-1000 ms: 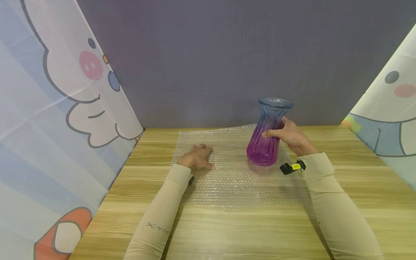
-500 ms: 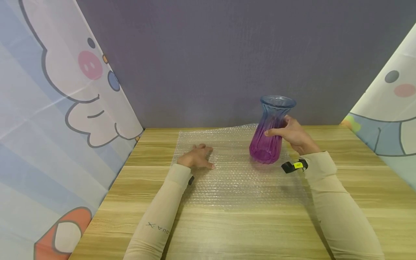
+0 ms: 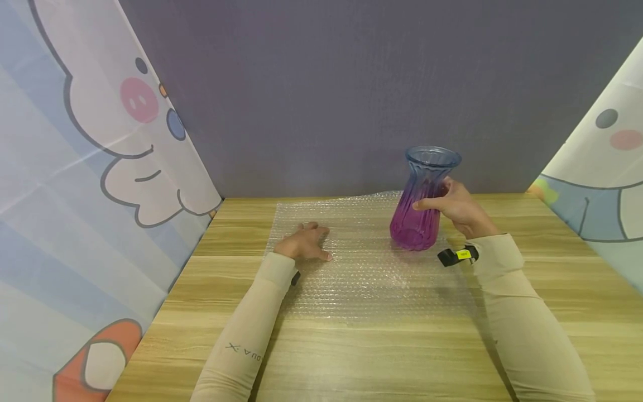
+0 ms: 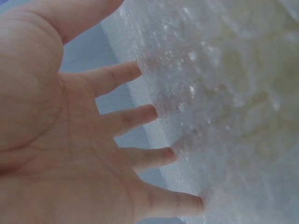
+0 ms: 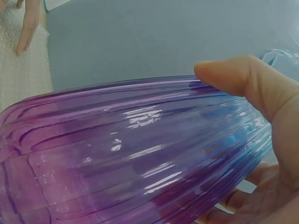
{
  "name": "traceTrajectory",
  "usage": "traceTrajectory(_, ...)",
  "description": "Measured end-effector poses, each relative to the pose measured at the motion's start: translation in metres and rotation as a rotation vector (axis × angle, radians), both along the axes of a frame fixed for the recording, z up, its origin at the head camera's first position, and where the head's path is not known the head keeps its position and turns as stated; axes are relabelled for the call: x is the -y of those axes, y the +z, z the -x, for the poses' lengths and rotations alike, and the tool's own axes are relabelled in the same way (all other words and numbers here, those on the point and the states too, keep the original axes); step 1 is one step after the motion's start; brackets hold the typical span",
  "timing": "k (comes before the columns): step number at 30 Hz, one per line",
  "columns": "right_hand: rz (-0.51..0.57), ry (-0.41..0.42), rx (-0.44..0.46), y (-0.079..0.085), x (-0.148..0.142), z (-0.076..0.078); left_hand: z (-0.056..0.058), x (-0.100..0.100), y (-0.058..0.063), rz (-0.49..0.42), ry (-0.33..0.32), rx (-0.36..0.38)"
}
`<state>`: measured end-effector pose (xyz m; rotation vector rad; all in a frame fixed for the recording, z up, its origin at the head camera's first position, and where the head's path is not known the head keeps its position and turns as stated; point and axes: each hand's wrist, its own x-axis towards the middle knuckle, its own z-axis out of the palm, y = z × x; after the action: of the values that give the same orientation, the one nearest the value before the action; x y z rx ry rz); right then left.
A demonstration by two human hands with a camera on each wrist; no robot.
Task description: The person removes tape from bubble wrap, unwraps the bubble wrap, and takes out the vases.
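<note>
My right hand (image 3: 459, 209) grips a ribbed glass vase (image 3: 417, 215), blue at the flared rim and purple to magenta toward the base. The thumb lies across its side, and the other fingers wrap behind it, partly hidden in the head view. Slightly tilted, the vase is held over the right part of a bubble wrap sheet (image 3: 361, 279). In the right wrist view its ribbed body (image 5: 121, 149) fills most of the frame. My left hand (image 3: 303, 243) is spread palm down on the sheet's left part; the left wrist view shows its fingertips (image 4: 168, 155) touching the plastic.
The bubble wrap lies flat on a wood-grain table (image 3: 361, 363), its far edge near a grey wall panel (image 3: 321, 100). Cartoon-printed curtains (image 3: 75, 184) stand at the left and right. A black wrist strap (image 3: 457, 255) with a yellow tag sits on the right sleeve.
The right hand has moved the vase slightly right and upward in the head view. My left hand has stayed in place on the bubble wrap.
</note>
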<state>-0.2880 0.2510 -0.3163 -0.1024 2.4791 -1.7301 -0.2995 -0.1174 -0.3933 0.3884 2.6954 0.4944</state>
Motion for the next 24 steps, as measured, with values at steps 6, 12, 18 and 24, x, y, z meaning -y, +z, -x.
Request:
traceTrajectory(6, -0.01, -0.018, -0.007, 0.0009, -0.0019, -0.0007, 0.0002, 0.0, 0.0002, -0.003, 0.0, 0.0)
traceTrajectory(12, -0.017, -0.029, -0.014, 0.0023, -0.0029, -0.0017, 0.0002, 0.0004, 0.0001, 0.001, -0.001, -0.001)
traceTrajectory(18, -0.024, -0.037, -0.034, 0.0023, -0.0039, -0.002, 0.0, 0.0009, 0.0008, 0.008, -0.006, -0.005)
traceTrajectory(24, -0.031, -0.044, -0.047, 0.0021, -0.0061, -0.0021, -0.0006, 0.0002, 0.0014, 0.017, -0.006, -0.013)
